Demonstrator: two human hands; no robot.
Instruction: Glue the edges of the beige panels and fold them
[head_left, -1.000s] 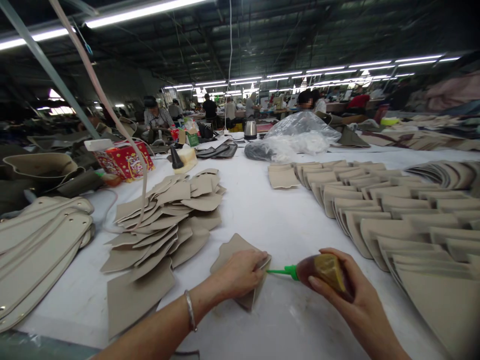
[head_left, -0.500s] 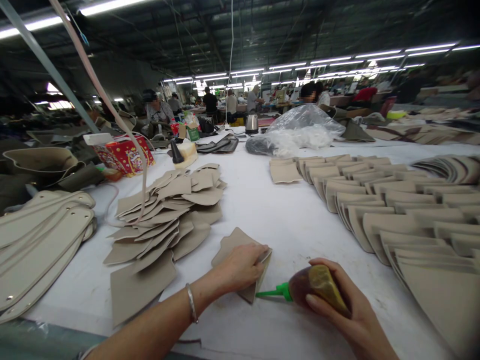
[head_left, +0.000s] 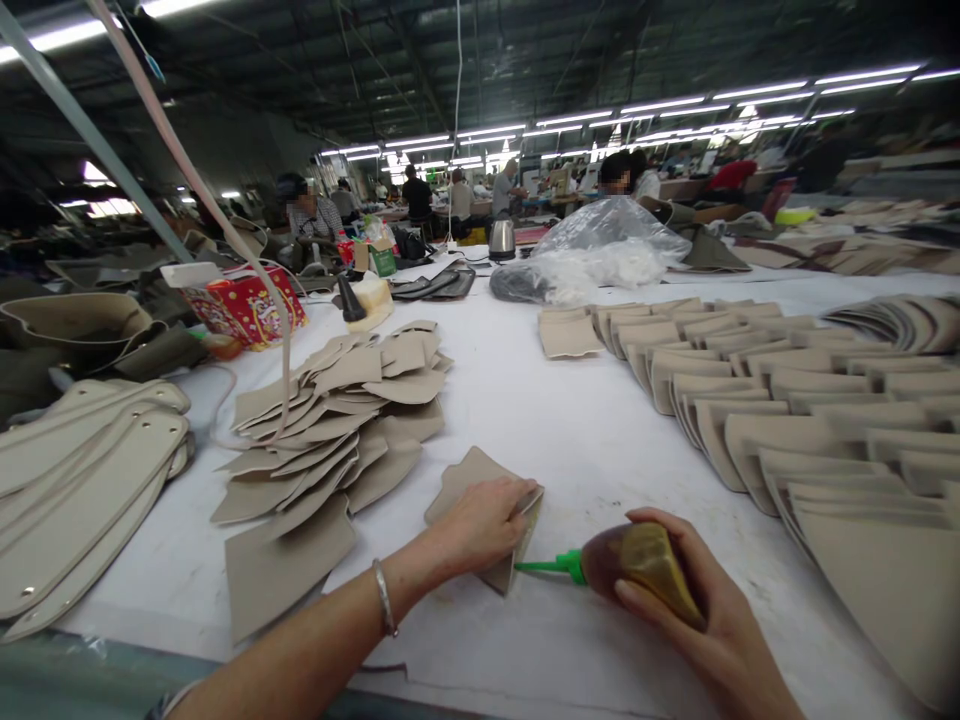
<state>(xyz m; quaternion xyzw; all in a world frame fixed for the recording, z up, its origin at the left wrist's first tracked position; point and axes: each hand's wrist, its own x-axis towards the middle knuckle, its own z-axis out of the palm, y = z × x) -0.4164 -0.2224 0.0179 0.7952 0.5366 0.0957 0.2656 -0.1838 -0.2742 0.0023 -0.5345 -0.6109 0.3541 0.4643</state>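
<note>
My left hand [head_left: 480,522] presses down on a small stack of beige cut pieces [head_left: 466,476] on the white table [head_left: 540,420], its fingers curled over the stack's right edge. My right hand [head_left: 694,610] grips a brown glue squeeze bottle [head_left: 634,565]. The bottle's green nozzle [head_left: 547,567] points left and its tip touches the lower right edge of that stack. A silver bangle sits on my left wrist.
A loose heap of beige pieces [head_left: 337,420] lies to the left, long strips [head_left: 82,480] at the far left. Overlapping rows of beige pieces [head_left: 787,420] fill the right side. A red box [head_left: 244,305], a plastic bag [head_left: 600,255] and a kettle [head_left: 501,240] stand behind. Other people work in the background.
The bottle's nozzle has slid left and down along the stack's right edge, from beside my fingertips to its lower corner. My left hand has stayed on the stack.
</note>
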